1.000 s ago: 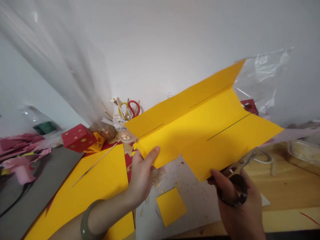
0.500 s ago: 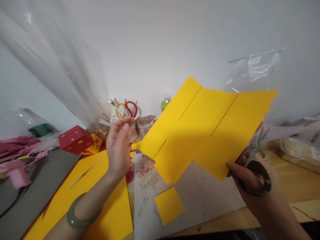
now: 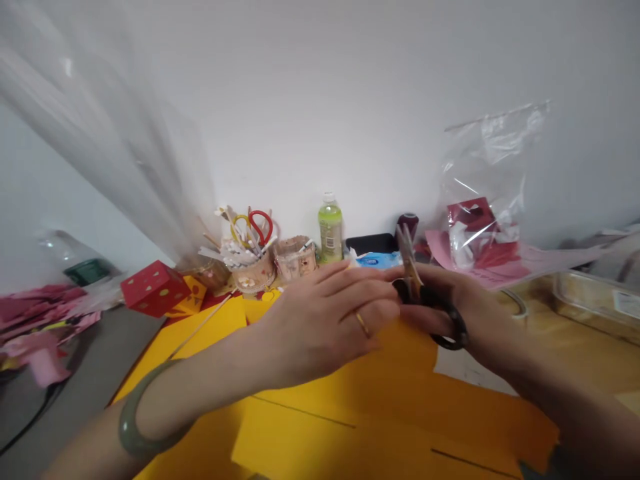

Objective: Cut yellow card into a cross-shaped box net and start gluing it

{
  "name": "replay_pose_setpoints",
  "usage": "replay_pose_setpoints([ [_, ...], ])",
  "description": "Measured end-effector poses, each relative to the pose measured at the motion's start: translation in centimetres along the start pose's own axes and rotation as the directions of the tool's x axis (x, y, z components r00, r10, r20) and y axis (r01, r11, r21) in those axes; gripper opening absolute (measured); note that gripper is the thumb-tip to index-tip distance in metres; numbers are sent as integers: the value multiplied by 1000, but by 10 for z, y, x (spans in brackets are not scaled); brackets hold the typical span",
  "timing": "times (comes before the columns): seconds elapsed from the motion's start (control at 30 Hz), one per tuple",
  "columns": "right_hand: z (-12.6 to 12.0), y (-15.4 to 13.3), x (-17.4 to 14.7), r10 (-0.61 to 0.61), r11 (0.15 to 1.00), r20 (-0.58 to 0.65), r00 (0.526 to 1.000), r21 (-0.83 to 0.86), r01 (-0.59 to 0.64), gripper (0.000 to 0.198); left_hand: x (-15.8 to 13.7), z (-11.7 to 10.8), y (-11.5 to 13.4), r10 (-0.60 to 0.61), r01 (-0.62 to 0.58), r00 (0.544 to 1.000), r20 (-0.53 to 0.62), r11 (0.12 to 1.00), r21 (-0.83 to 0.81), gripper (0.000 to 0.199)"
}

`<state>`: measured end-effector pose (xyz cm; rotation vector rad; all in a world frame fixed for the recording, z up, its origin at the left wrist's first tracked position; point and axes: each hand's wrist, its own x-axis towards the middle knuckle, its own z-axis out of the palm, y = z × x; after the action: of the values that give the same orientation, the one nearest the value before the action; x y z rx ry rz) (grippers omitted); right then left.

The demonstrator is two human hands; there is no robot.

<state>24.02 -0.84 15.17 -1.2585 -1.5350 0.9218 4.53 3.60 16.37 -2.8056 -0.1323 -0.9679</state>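
Observation:
My right hand (image 3: 467, 307) has black-handled scissors (image 3: 441, 320) hooked on its fingers, with the blades pointing up. My left hand (image 3: 330, 320), wearing a gold ring, meets it at the fingertips. Its fingers are curled at the top edge of a yellow card sheet (image 3: 320, 437), which tilts down toward me below both hands. The exact grip is hidden behind the fingers. Dark pencil lines run across the sheet. Another large yellow sheet (image 3: 200, 340) lies underneath at the left, with a thin stick on it.
Along the wall stand a cup of white sticks and scissors (image 3: 253, 270), a woven-looking cup (image 3: 295, 257), a green drink bottle (image 3: 330, 230) and a blue packet (image 3: 375, 260). A red box (image 3: 155, 288) sits left, beyond a pink glue gun (image 3: 45, 357). Right is a clear tray (image 3: 595, 300).
The yellow card sheet has turned and dropped from upright to low in front of me. My left hand has moved right to join my right hand, which still has the scissors.

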Motion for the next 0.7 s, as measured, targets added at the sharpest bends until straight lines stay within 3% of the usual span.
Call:
replay_pose_setpoints([
  [0.1, 3, -6, 1, -1, 1000, 82, 997, -11, 2, 9, 9, 6, 2, -238, 243, 968, 83, 968, -62, 45],
  [0.2, 4, -10, -2, 43, 998, 122, 992, -40, -39, 5, 14, 8, 10, -489, 530, 840, 235, 833, -160, 55],
  [0.3, 5, -14, -5, 123, 992, 116, 986, -14, -122, 11, 17, 9, 16, -615, 697, 712, 338, 674, -244, 57],
  [0.5, 6, -10, -5, 173, 983, 56, 983, 51, -176, 13, 17, 24, 6, -613, 818, 575, 542, 412, -402, 64],
  [0.63, -5, 14, 0, 178, 984, -67, 982, 45, -175, 30, 16, 28, -7, -497, 853, 518, 696, 357, -380, 31],
  [0.7, -18, 29, 2, 137, 984, -188, 973, -85, -155, 39, 13, 27, -13, -491, 851, 525, 695, 311, -424, 24],
])
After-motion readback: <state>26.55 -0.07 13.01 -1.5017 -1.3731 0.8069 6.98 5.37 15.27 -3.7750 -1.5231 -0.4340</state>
